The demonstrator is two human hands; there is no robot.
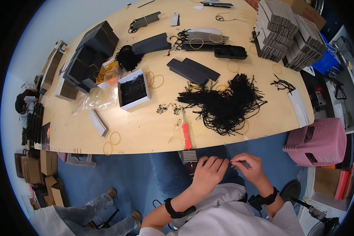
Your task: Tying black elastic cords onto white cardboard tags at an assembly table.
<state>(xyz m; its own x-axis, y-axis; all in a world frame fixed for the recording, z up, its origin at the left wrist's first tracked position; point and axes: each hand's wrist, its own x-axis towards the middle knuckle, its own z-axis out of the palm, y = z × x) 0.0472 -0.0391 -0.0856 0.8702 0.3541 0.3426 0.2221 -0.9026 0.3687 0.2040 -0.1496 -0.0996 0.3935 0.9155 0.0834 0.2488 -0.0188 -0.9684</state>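
Note:
Over my lap, just off the table's near edge, my left hand [211, 172] and my right hand [251, 168] meet with their fingertips pinched together. Whatever small thing is between them is too small to name. A bundle of thin grey strips [188, 156] shows beside my left hand, below the table edge; I cannot tell whether the hand touches it. On the table in front lie a red-handled tool [185, 135] on a clear plastic bag and a large heap of black cords [228, 104]. Small cord loops [167, 108] lie left of the heap.
On the wooden table [145, 137] are dark flat boards [192, 70], a white box of black pieces [133, 90], yellow rubber bands [115, 138] and grey stacks [279, 31]. A pink stool [316, 141] stands right. Another person's legs [86, 212] show at lower left.

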